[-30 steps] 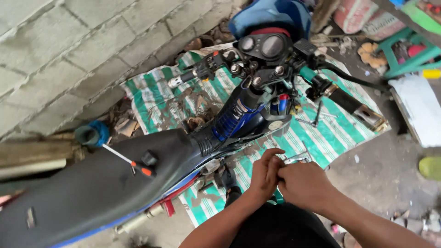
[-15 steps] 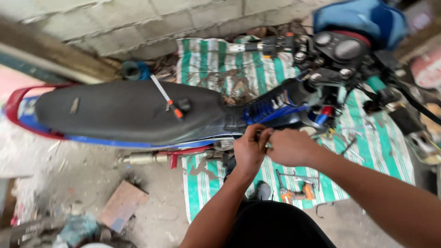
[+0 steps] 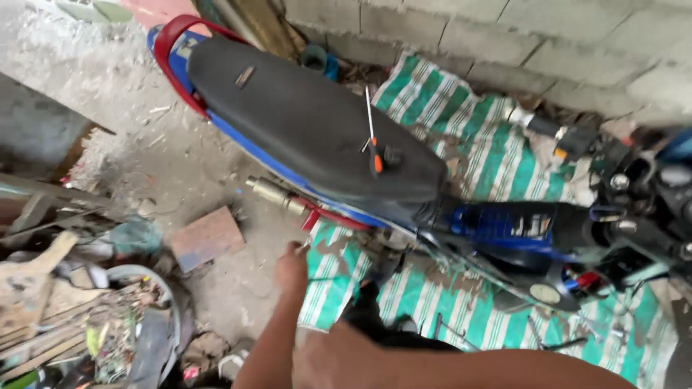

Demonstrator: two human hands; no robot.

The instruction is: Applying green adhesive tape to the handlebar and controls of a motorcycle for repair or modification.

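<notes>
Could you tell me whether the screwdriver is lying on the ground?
No, the screwdriver lies on the black motorcycle seat, well above the ground.

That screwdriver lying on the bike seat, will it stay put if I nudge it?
Probably not. The screwdriver has a thin round shaft and lies loose on the smooth, curved black seat, so it would likely roll or slide off. It looks light and stiff, easy to pinch by its orange-tipped handle.
</notes>
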